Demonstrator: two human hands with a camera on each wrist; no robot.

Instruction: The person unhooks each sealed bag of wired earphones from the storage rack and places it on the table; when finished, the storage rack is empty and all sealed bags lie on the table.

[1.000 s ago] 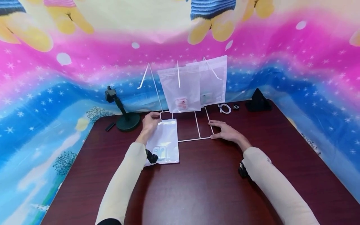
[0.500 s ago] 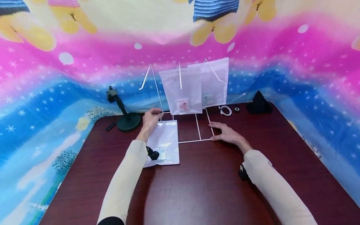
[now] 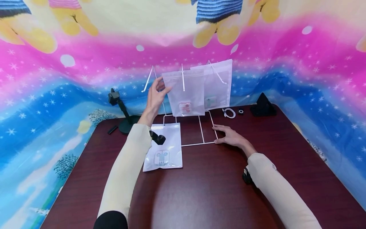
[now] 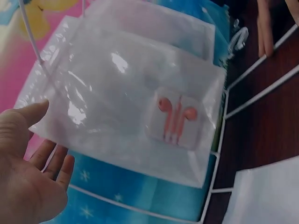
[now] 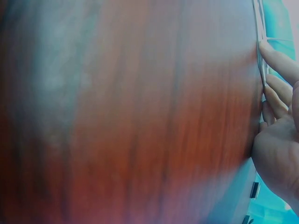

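Note:
A white wire rack (image 3: pixel 201 128) with hooks stands on the table. Two white zip bags hang from its hooks. The front bag (image 3: pixel 187 90) holds pink-red earphones (image 4: pixel 176 119) in a clear square case; the rear bag (image 3: pixel 221 79) holds a greenish item. My left hand (image 3: pixel 155 98) is at the front bag's left edge, thumb over its front and fingers toward its back, a gap between them. Another white bag (image 3: pixel 170 140), with pale blue earphones, lies flat over the rack's left base. My right hand (image 3: pixel 230 135) touches the base's right side, fingers extended.
A dark round-based stand (image 3: pixel 127 124) and a small black bar (image 3: pixel 112 129) are at the back left. A coiled white cable (image 3: pixel 229 113), a small dark square item (image 3: pixel 240 111) and a black triangular holder (image 3: pixel 263 106) sit at the back right.
My left hand has let go of the flat bag's top edge area and risen to the hanging front bag's left edge. My right hand stays by the rack's base.

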